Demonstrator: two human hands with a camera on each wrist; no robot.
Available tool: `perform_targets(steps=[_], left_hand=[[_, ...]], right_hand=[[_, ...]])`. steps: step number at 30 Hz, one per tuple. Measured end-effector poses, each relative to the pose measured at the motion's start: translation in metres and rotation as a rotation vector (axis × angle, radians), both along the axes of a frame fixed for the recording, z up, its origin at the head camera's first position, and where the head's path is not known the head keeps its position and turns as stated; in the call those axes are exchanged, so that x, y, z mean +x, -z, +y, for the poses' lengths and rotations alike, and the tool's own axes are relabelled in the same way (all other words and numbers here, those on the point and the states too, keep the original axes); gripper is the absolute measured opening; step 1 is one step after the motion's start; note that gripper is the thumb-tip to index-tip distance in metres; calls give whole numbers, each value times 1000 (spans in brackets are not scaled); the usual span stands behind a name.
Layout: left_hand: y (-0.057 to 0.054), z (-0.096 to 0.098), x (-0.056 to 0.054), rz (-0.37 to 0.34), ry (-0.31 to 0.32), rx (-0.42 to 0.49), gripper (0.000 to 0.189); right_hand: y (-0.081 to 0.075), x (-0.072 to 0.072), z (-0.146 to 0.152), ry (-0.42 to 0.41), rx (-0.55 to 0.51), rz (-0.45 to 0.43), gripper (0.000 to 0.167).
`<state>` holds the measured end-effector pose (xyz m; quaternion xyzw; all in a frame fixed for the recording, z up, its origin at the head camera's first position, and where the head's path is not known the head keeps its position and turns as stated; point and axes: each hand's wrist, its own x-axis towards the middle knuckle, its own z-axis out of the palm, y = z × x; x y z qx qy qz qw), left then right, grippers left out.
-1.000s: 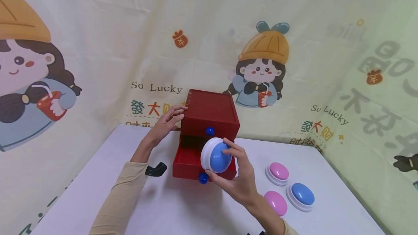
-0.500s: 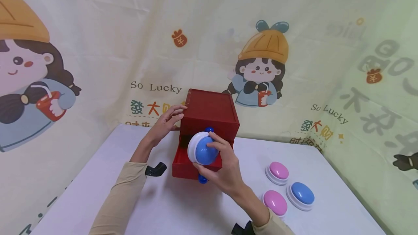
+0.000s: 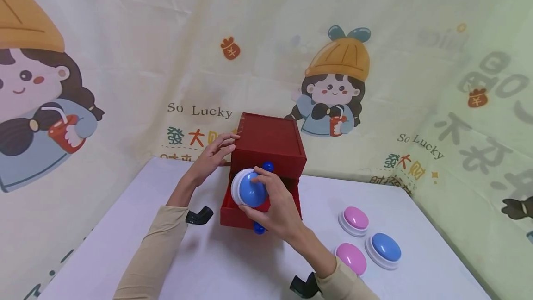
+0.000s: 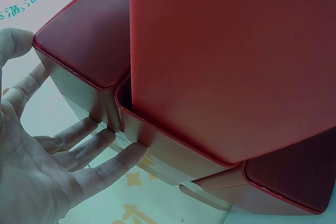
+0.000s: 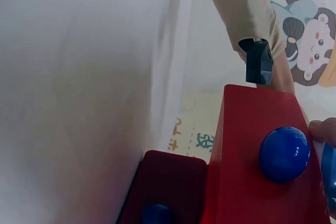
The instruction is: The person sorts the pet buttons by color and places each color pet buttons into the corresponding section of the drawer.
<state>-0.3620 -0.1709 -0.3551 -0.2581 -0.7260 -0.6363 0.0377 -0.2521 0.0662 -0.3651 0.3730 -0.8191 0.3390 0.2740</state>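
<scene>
A red cabinet (image 3: pixel 270 135) stands on the table with its lower drawer (image 3: pixel 235 218) pulled out; round blue knobs show on both drawer fronts. Against the cabinet's left side rests my left hand (image 3: pixel 211 158), fingers spread and lightly bent. The left wrist view shows those fingertips at the cabinet's wall (image 4: pixel 173 148). My right hand (image 3: pixel 276 200) grips a blue push button (image 3: pixel 251 191) with a white base between thumb and fingers, tilted over the pulled-out drawer. In the right wrist view, that button (image 5: pixel 329 174) shows only partly, beside the drawer front with its blue knob (image 5: pixel 285 154).
On the table to the right sit a pink push button (image 3: pixel 356 218), a blue one (image 3: pixel 386 247) and another pink one (image 3: pixel 351 257), which the right forearm partly overlaps. A printed curtain (image 3: pixel 266 73) hangs behind and around the table.
My right hand has moved left with the blue push button, from the drawer's right part to its left part. The left hand keeps its place on the cabinet.
</scene>
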Motion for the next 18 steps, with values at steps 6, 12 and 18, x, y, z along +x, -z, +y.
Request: perform_targets(steps=[6, 12, 18], left_hand=[[-1, 0, 0, -6, 0, 5, 46], [-1, 0, 0, -9, -1, 5, 45], [-2, 0, 0, -11, 9, 12, 45]], right_hand=[[0, -2, -1, 18, 18, -58, 69], [2, -4, -1, 54, 45, -133, 72], [3, -6, -1, 16, 25, -151, 68]])
